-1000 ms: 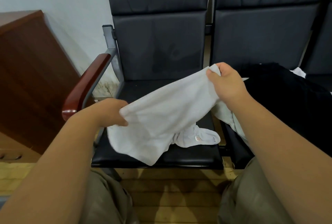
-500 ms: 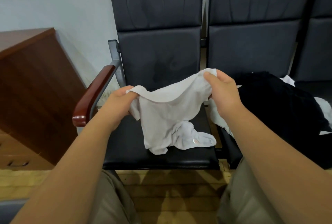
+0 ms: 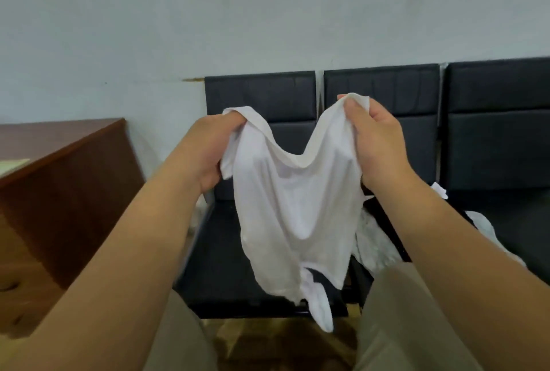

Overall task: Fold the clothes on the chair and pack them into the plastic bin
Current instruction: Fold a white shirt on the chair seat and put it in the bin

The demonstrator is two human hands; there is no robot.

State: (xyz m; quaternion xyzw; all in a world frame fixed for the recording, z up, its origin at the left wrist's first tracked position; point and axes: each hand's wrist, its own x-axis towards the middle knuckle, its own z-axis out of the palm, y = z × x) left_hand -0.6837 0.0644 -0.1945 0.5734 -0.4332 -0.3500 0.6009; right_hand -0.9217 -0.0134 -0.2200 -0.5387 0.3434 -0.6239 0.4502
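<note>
White garment [image 3: 294, 207] hangs bunched, kind not readable; it covers the middle of the left chair [image 3: 259, 96], backrest and seat alike. Right forearm [image 3: 446, 251] hides most of the pale clothes [image 3: 373, 247] on the next seat. Wooden cabinet [image 3: 68, 192] is cut by the left edge, its lower front smeared with blur; third chair [image 3: 500, 132] is cut at the right.

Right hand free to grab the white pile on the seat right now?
Probably not as is: the right hand grips the white garment. The white pile lies close below it, with nothing between.
</note>
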